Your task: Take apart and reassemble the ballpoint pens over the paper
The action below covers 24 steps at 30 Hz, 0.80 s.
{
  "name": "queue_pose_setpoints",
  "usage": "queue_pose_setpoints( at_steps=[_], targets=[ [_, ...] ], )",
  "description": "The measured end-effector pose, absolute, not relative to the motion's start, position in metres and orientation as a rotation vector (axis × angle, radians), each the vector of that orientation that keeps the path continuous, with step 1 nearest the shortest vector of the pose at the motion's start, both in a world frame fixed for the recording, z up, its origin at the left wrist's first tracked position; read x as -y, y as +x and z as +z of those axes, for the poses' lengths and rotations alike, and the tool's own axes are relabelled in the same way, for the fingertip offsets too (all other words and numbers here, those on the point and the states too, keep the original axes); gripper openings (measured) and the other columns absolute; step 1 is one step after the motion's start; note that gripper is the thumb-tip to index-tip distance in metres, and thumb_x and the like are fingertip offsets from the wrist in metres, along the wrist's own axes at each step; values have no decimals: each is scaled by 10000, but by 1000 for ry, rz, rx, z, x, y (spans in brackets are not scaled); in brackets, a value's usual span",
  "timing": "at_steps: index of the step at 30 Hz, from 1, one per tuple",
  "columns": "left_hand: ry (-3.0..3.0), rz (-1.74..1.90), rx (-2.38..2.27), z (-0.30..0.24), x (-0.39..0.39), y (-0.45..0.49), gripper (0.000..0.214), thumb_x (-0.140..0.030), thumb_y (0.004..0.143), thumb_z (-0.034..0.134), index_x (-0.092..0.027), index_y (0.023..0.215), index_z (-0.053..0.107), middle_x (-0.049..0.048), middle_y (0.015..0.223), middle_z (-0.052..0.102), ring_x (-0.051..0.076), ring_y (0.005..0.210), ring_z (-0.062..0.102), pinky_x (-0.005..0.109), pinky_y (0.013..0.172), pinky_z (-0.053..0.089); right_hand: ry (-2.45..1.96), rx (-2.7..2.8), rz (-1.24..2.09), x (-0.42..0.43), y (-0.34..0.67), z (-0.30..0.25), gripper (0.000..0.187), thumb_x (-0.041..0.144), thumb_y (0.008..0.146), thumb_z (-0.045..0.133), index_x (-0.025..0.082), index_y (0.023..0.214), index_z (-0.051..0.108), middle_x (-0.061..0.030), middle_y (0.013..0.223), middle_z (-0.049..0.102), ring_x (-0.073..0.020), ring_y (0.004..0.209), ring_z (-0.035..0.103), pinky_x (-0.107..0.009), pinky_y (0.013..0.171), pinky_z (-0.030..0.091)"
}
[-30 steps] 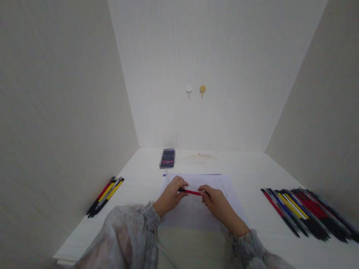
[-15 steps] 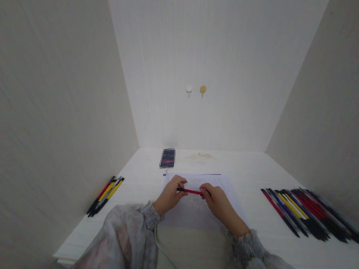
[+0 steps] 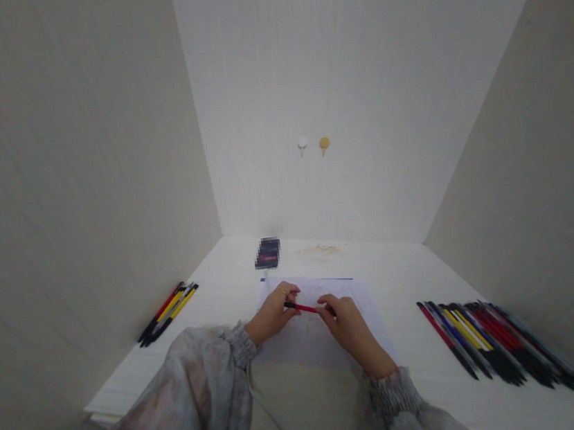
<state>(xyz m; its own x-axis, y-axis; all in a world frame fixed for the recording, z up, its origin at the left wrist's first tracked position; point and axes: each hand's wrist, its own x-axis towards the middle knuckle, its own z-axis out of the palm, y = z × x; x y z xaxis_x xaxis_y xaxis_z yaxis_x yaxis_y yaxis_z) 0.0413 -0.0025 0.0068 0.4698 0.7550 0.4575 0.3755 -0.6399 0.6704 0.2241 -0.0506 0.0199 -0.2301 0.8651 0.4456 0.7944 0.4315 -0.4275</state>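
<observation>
A red pen (image 3: pixel 306 308) with a black end is held level between my two hands, above a sheet of paper (image 3: pixel 304 352). My left hand (image 3: pixel 276 312) pinches the black end between thumb and fingers. At the other end, my right hand (image 3: pixel 342 316) has its fingers closed on the pen and hides that tip. Faint marks show on the paper beneath.
To the right lies a row of several pens (image 3: pixel 496 343) in red, yellow, blue and grey. A smaller group of pens (image 3: pixel 171 313) rests by the left wall. A dark blurred phone-like object (image 3: pixel 268 253) with a white cable (image 3: pixel 269 412) lies behind the paper.
My right hand's fingers have shifted slightly on the pen, and less of its right end shows. My left hand stays nearly still.
</observation>
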Motion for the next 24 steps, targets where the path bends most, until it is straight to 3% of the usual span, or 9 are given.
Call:
queue_pose_setpoints(
  at_steps=[4, 10, 14, 18, 24],
  targets=[
    [2240, 1038, -933, 7, 3, 40, 353, -84, 638, 584, -169, 947, 437, -4, 783, 472, 133, 759, 483, 272, 716, 408, -1313, 2096, 49, 53, 224, 21, 131, 206, 729, 512, 176, 845, 568, -47, 823, 611, -167, 775, 525, -281, 716, 316],
    [2260, 1045, -916, 8, 4, 40, 361, -89, 637, 585, -170, 958, 439, 1, 793, 472, 138, 778, 481, 270, 718, 404, -1396, 2133, 137, 53, 222, 24, 195, 213, 810, 388, 179, 809, 580, -4, 640, 616, -121, 590, 535, -270, 690, 314],
    [2262, 1049, -918, 7, 3, 40, 370, -94, 634, 587, -170, 961, 433, -9, 770, 465, 128, 732, 477, 269, 696, 408, -1342, 2110, 63, 53, 224, 21, 158, 224, 739, 505, 172, 875, 566, -54, 809, 619, -165, 753, 538, -291, 721, 307],
    [2258, 1034, -917, 5, 3, 41, 380, -74, 629, 584, -173, 963, 431, -7, 787, 467, 129, 754, 475, 268, 705, 408, -1363, 2131, 98, 51, 225, 19, 149, 154, 738, 483, 171, 860, 566, -55, 845, 620, -163, 787, 538, -289, 738, 294],
    [2241, 996, -899, 3, 3, 42, 405, -36, 627, 569, -176, 976, 419, -17, 776, 462, 115, 727, 474, 258, 695, 414, -1528, 2195, 117, 52, 221, 22, 222, 135, 808, 369, 177, 810, 587, -10, 614, 621, -122, 593, 546, -267, 710, 296]
  ],
)
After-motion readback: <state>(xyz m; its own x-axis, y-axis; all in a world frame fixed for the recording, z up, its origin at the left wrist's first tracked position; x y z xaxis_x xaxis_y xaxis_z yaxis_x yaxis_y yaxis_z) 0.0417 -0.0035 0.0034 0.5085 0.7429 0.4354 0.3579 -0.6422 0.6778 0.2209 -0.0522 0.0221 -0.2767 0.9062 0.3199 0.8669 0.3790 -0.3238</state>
